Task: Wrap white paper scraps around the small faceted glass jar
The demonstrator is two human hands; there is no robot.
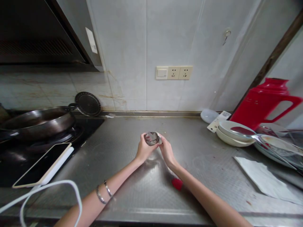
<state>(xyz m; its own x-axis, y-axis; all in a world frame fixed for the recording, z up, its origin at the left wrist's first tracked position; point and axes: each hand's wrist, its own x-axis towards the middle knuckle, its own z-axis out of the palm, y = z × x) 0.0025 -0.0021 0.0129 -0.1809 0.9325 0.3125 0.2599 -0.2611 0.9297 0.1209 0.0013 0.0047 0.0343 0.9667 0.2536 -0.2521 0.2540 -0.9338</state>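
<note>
Over the middle of the steel counter, my left hand (146, 148) is wrapped round a small round grey thing (151, 138) with a dark, uneven rim and reddish patches on its face. It looks like a small cup or jar, but its kind is unclear. My right hand (167, 149) touches the right side of it with fingers closed. A small whitish bit shows at those fingertips, too small to name. Partly hidden by my right forearm, a red piece (177, 183), perhaps a handle, lies on the counter (123, 189).
On the left, a steel pan (40, 124) sits on the black stove, near a phone (42, 167) with a white cable (75, 189). To the right stand stacked bowls (234, 137), a red thermos jug (265, 101), plates (262, 151) and a white cloth or paper (265, 179).
</note>
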